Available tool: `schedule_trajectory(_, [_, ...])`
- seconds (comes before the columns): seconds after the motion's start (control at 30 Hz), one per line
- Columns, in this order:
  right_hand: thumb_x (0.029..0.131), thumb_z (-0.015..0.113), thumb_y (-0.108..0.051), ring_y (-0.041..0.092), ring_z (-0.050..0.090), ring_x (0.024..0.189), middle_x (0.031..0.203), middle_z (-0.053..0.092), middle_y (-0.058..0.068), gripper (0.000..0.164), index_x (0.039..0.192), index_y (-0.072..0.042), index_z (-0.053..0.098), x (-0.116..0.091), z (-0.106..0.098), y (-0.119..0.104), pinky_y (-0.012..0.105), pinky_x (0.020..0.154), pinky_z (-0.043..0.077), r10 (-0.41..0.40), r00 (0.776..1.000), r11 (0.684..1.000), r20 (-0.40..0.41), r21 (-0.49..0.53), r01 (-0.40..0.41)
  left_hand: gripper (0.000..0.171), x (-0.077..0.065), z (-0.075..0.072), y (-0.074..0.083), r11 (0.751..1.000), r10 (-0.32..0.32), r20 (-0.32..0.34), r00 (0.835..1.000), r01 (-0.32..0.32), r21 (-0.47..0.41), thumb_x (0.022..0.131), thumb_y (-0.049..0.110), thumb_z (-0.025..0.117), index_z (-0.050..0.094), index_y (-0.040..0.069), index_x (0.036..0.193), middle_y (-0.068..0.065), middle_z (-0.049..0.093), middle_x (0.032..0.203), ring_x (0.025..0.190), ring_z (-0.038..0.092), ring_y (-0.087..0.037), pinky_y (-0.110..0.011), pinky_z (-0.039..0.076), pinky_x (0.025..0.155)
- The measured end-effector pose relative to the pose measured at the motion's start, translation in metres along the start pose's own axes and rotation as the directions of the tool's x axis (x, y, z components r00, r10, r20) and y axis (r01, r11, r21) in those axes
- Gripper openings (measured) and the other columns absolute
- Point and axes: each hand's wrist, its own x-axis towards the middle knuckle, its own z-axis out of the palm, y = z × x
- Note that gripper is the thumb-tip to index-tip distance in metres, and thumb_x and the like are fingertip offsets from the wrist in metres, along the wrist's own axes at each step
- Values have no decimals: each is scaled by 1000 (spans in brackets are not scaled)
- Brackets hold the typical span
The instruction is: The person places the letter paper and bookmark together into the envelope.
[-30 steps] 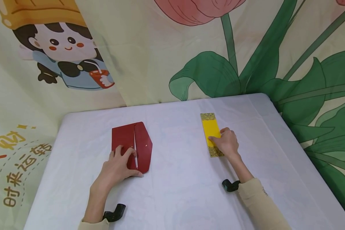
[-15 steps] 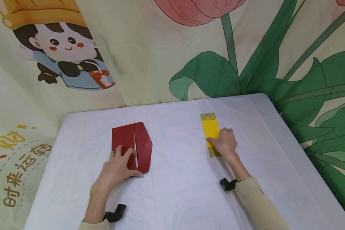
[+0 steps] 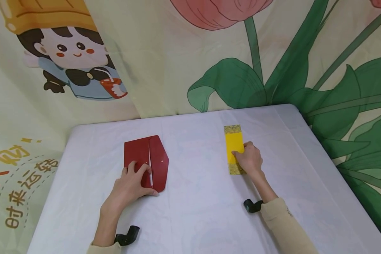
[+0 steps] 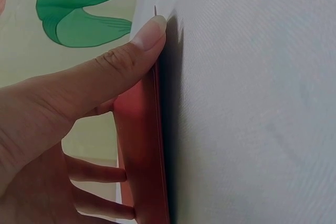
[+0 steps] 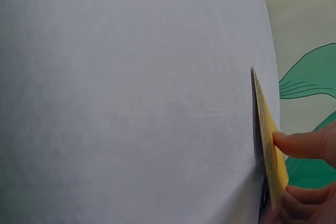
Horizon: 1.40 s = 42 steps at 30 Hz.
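Note:
My left hand [image 3: 130, 181] rests on a dark red paper envelope [image 3: 160, 158] lying on the table's left side, its pointed flap folded out to the right. In the left wrist view the thumb [image 4: 149, 35] reaches over the near edge of the envelope, and spread fingertips touch its face. On the right, my right hand [image 3: 250, 157] pinches a yellow card strip [image 3: 233, 141] with glittery gold bands at both ends. The thumb [image 5: 289, 142] lies on top of the strip in the right wrist view, with curled fingers at its edge, partly hidden beneath. The strip tilts slightly over the cloth.
A white cloth covers the table [image 3: 193, 211]. Behind it hangs a printed backdrop [image 3: 158, 63] with a cartoon figure and tulips. Black wrist cameras, the left one [image 3: 127, 235] and the right one [image 3: 252, 205], stick out from beige sleeves.
The yellow card strip has turned slightly in my right hand and now stands straighter, its lower end a little further left. My left hand and the red envelope stay in place.

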Motion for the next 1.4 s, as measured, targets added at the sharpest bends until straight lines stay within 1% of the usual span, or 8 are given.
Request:
schedule_trajectory(0.1, [96,72,-25,37,72,94,122,68,28,56,136,9,53,0,1,0,48,78,58,5,1000,999,7,54,-6,81,-1,0,0,1000,-4,1,1000,4,1,69,47,94,54,16,132,-34,35,147,128,39,-57,-71,51,84])
schedule_trajectory(0.27, [98,69,-18,33,70,90,114,68,27,49,136,8,54,0,0,-3,38,75,58,10,1000,988,27,151,-14,82,-2,0,0,1000,-1,-1,1000,1,3,69,48,94,53,16,133,-34,35,148,128,39,-57,-71,52,84])
schedule_trajectory(0.43, [98,68,-17,28,66,89,111,68,23,45,136,4,56,2,2,-3,27,70,52,-12,998,967,68,256,-6,81,-1,0,-2,1000,5,-6,1000,-5,8,69,48,94,53,16,132,-35,35,148,128,40,-58,-72,51,83])
schedule_trajectory(0.57, [99,67,-18,25,64,87,111,69,21,45,138,2,56,4,4,-1,23,67,50,-44,994,949,104,316,9,79,-1,1,-2,1000,7,-7,1000,-7,10,69,48,94,54,16,130,-35,35,147,127,39,-58,-71,51,82])
schedule_trajectory(0.77, [99,66,-20,22,65,84,113,69,21,46,138,1,55,4,6,-1,22,65,52,-50,987,930,151,367,-9,80,-1,1,-1,1000,3,-5,1000,-3,14,69,48,93,54,16,131,-34,35,147,127,39,-57,-71,52,83])
schedule_trajectory(0.93, [100,66,-19,22,66,84,116,69,23,45,138,1,53,2,8,-3,23,64,54,-60,982,913,177,407,-17,81,-1,0,-1,1000,3,-10,1000,-3,20,69,48,94,54,15,132,-34,36,147,126,40,-57,-71,52,82])
schedule_trajectory(1.13, [101,65,-20,23,65,86,117,69,22,45,138,0,50,1,13,-7,23,66,53,-60,980,910,188,413,-23,80,-1,0,-1,1000,3,-7,1000,-3,17,70,49,93,54,17,131,-34,36,147,127,40,-57,-71,52,81])
schedule_trajectory(1.4, [101,66,-19,21,62,79,114,69,19,42,137,-3,50,-3,24,-15,24,61,53,-65,977,903,204,428,-30,77,-1,1,-1,1000,14,-16,1000,-14,18,69,50,93,55,17,128,-34,36,147,126,41,-59,-71,52,81])
